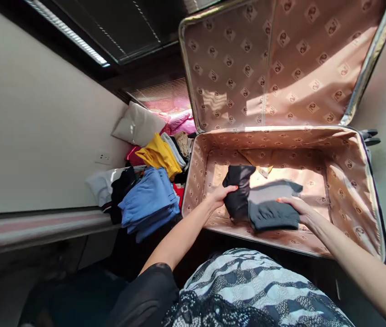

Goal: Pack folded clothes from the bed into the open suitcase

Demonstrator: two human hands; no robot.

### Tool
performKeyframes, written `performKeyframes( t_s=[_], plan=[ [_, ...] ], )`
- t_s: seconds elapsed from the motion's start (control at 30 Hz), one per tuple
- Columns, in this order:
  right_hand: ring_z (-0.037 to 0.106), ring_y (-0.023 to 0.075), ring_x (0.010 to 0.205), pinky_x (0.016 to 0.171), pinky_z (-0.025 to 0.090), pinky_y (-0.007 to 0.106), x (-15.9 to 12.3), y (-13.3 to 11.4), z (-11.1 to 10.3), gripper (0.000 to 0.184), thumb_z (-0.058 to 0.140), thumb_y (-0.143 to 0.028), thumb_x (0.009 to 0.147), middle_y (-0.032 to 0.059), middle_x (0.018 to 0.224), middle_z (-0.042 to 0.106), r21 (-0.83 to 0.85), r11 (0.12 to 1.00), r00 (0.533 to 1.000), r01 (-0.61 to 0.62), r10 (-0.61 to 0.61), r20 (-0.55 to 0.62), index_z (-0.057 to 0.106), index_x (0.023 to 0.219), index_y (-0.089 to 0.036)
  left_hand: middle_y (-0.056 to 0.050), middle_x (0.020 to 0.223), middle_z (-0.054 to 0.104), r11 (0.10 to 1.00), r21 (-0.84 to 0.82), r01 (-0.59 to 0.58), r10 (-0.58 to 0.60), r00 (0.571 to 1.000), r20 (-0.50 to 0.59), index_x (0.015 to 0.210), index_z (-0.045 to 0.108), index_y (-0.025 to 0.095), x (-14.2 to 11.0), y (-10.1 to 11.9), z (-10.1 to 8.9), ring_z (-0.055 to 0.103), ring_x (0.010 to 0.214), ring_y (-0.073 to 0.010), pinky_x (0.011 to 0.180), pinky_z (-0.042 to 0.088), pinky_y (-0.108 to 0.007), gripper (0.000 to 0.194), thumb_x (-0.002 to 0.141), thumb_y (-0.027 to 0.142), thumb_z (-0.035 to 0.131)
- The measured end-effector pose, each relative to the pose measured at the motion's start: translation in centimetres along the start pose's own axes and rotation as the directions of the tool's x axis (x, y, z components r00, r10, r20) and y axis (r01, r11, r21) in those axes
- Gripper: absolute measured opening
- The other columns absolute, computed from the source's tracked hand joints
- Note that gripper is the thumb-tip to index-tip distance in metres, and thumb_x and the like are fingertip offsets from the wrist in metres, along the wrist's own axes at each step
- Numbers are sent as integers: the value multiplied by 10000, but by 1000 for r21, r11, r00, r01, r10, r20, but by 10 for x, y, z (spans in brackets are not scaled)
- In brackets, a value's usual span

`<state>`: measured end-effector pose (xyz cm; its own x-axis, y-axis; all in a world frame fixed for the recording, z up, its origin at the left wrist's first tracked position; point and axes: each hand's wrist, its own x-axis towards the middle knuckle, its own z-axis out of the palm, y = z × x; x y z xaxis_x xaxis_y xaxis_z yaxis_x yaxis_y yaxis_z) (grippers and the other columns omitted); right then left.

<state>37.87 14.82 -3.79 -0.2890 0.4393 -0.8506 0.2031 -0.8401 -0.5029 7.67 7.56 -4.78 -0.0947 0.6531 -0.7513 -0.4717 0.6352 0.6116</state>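
An open suitcase (348, 190) with a pink patterned lining lies in front of me. Over its floor, my left hand (220, 195) grips a folded black garment (239, 188) by its left edge, thumb on top. My right hand (297, 206) holds the right side of a folded dark grey garment (271, 211), thumb on top and fingers hidden beneath. The two folded pieces lie side by side, their edges touching. Whether they rest on the lining or hang just above it, I cannot tell.
Left of the suitcase stand piles of folded clothes, with blue garments (152, 195) and a yellow garment (160, 156) on top. A pale cushion (138, 125) leans by the wall. The raised suitcase lid (281, 63) stands at the back. Elastic straps (264, 170) lie inside.
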Motion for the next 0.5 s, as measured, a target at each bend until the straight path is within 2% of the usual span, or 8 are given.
performKeyframes(
  t_s=[0.07, 0.13, 0.17, 0.23, 0.3, 0.37, 0.43, 0.5],
  plan=[
    [794, 322, 700, 744, 717, 447, -28, 12, -21, 329, 861, -326, 535, 103, 767, 770, 60, 992, 994, -108, 106, 29, 686, 810, -279, -154, 1108, 853, 997, -70, -5, 14, 993, 119, 1189, 812, 162, -48, 7, -15, 814, 1092, -342, 1102, 614, -500, 667, 567, 269, 1027],
    [818, 395, 768, 756, 730, 487, -48, 20, -37, 453, 874, -373, 479, 130, 798, 774, 61, 988, 988, -140, 143, -58, 708, 899, -340, -158, 1092, 853, 992, -117, -48, 67, 983, 170, 1241, 801, 170, -92, 20, -32, 811, 1126, -373, 1120, 604, -538, 703, 589, 304, 1027],
    [824, 408, 819, 746, 726, 472, -55, 23, -42, 524, 884, -406, 474, 155, 856, 779, 64, 989, 985, -132, 138, -101, 722, 972, -379, -160, 1085, 853, 987, -135, -88, 109, 982, 157, 1251, 797, 171, -113, 29, -41, 807, 1143, -387, 1127, 601, -553, 695, 611, 327, 1017],
    [821, 401, 905, 709, 696, 415, -63, 25, -41, 692, 884, -449, 486, 219, 1030, 773, 77, 996, 984, -41, 54, -170, 725, 1159, -464, -164, 1089, 851, 968, -157, -196, 208, 976, 63, 1252, 791, 165, -149, 50, -63, 791, 1189, -412, 1142, 594, -573, 653, 666, 382, 980],
    [810, 383, 1011, 684, 672, 398, -68, 21, -28, 841, 861, -508, 538, 262, 1240, 729, 52, 995, 981, 80, -69, -183, 665, 1356, -530, -168, 1118, 847, 935, -156, -317, 309, 948, -76, 1244, 788, 150, -182, 72, -90, 764, 1249, -431, 1158, 588, -582, 614, 719, 433, 930],
    [789, 379, 1114, 675, 678, 433, -72, 13, -3, 891, 813, -566, 596, 252, 1392, 677, -1, 986, 975, 164, -163, -150, 593, 1459, -571, -165, 1161, 842, 888, -133, -440, 406, 887, -220, 1240, 784, 142, -212, 94, -122, 735, 1305, -434, 1173, 582, -586, 588, 764, 474, 879],
    [770, 385, 1175, 673, 697, 473, -76, -2, 32, 846, 763, -601, 625, 227, 1435, 667, -42, 978, 973, 203, -207, -105, 587, 1453, -587, -156, 1209, 835, 825, -83, -559, 502, 792, -347, 1261, 775, 147, -238, 115, -160, 714, 1347, -421, 1188, 575, -586, 585, 815, 521, 826],
    [764, 407, 1189, 731, 728, 519, -81, -23, 76, 748, 746, -584, 622, 211, 1377, 713, -68, 969, 970, 237, -240, -46, 644, 1362, -546, -151, 1243, 828, 760, -12, -650, 581, 687, -437, 1304, 760, 159, -261, 134, -202, 707, 1361, -403, 1188, 573, -590, 616, 860, 586, 779]
  ],
)
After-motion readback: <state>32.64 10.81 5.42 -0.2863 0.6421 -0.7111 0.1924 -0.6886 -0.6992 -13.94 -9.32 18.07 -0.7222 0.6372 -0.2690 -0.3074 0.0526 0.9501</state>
